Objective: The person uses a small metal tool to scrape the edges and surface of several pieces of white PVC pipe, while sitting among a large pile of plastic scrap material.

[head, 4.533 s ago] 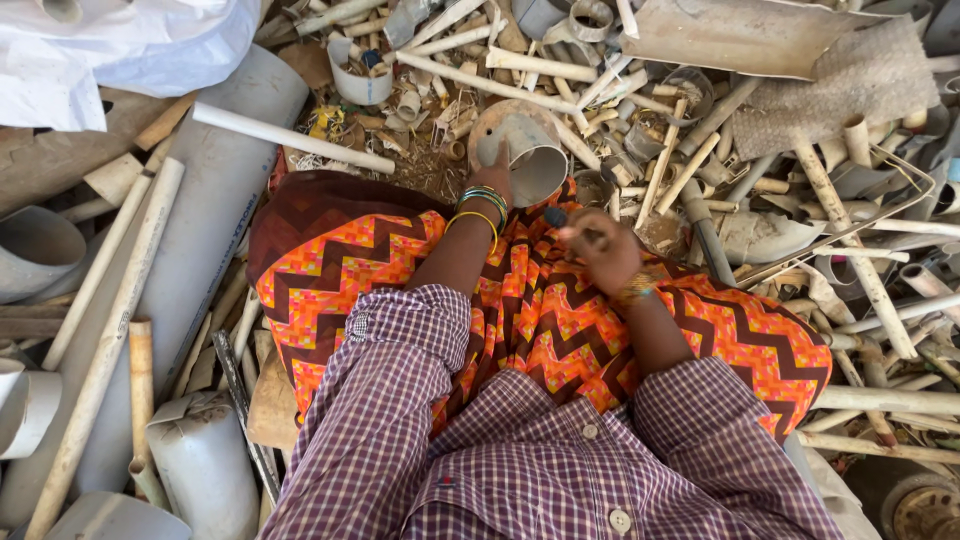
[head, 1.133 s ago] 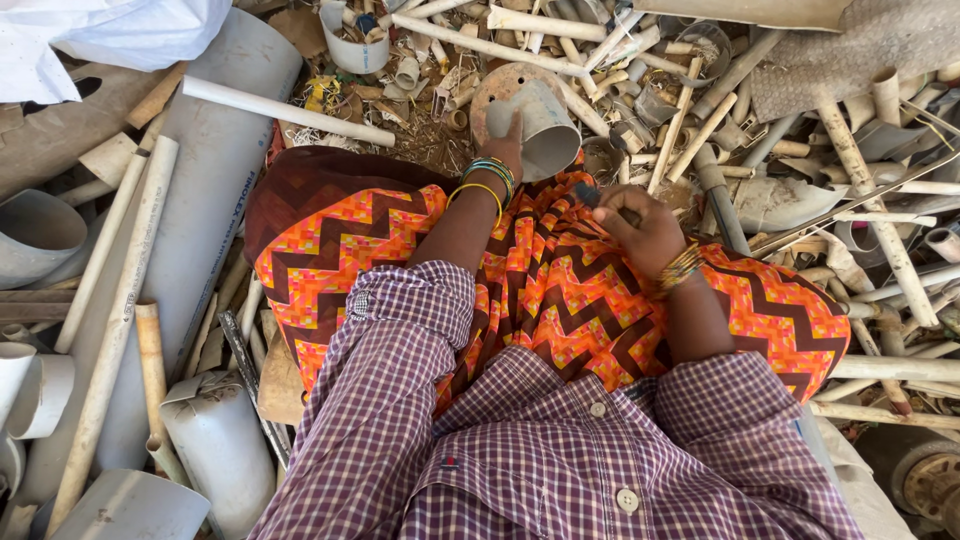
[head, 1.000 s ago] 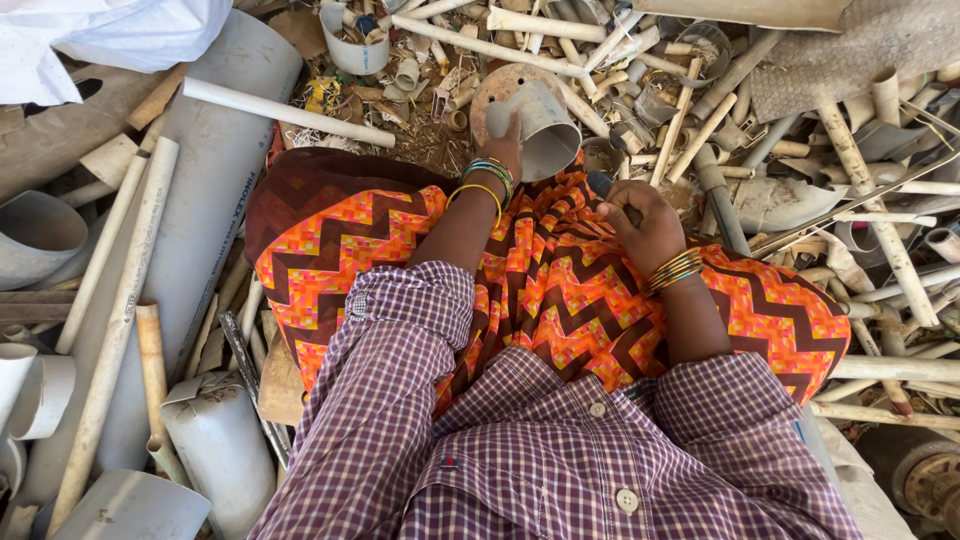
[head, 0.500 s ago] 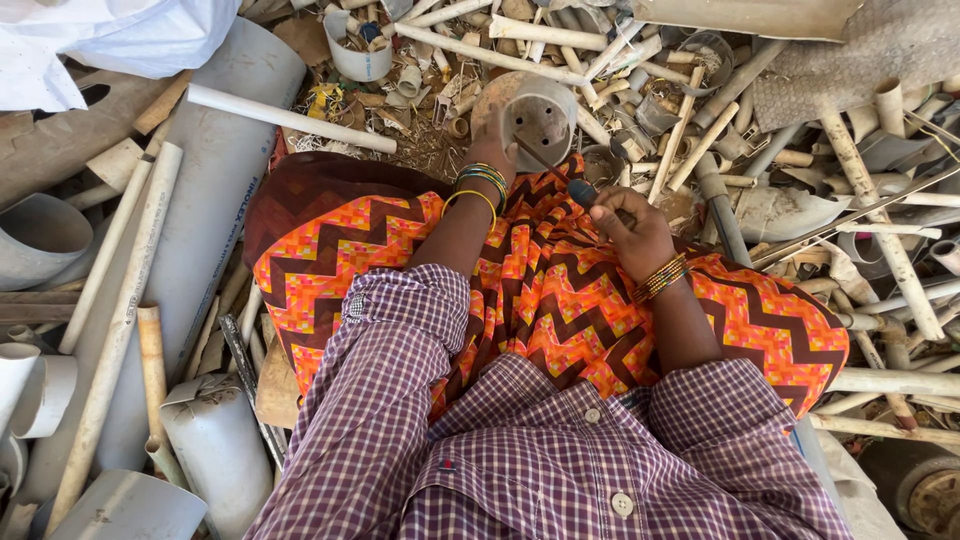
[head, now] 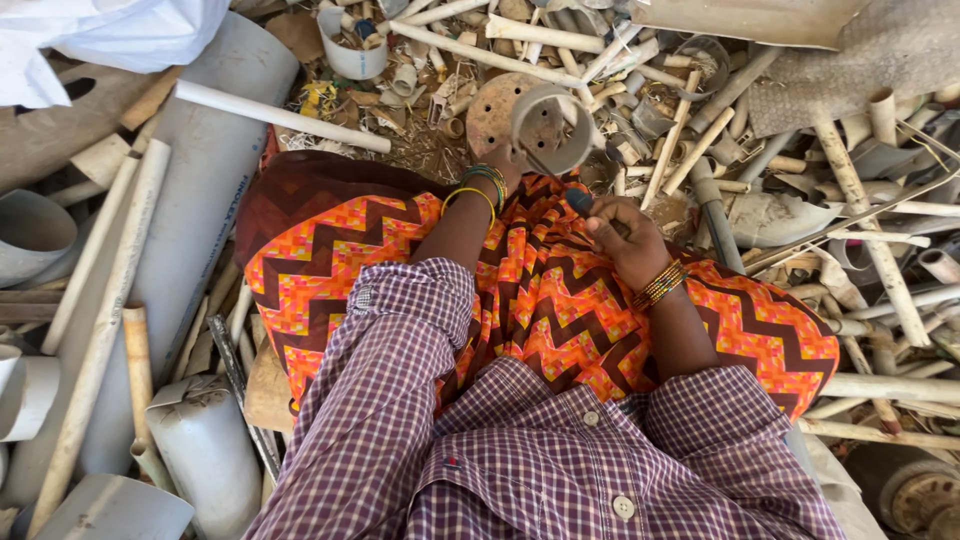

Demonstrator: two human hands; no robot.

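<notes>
Scrap-sorting yard: ground around large grey pipe point(head: 205, 190) buried in cut plastic pipe offcuts point(head: 700, 140), fittings, debris.

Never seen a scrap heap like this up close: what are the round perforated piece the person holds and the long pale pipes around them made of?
The round perforated piece in the left hand looks like plastic: a dull, dirt-stained short collar on a brownish disc with holes. The long pale pipes seem plastic too, probably drain pipe: matte off-white, thin-walled, cleanly cut ends.

Seated person, seen from above: purple-and-white checked shirt point(head: 520, 470) with white buttons and rolled sleeves; orange zigzag-patterned skirt point(head: 540, 310); green and gold bangles point(head: 482, 185) on left wrist, gold bangles point(head: 658, 287) on right.
</notes>
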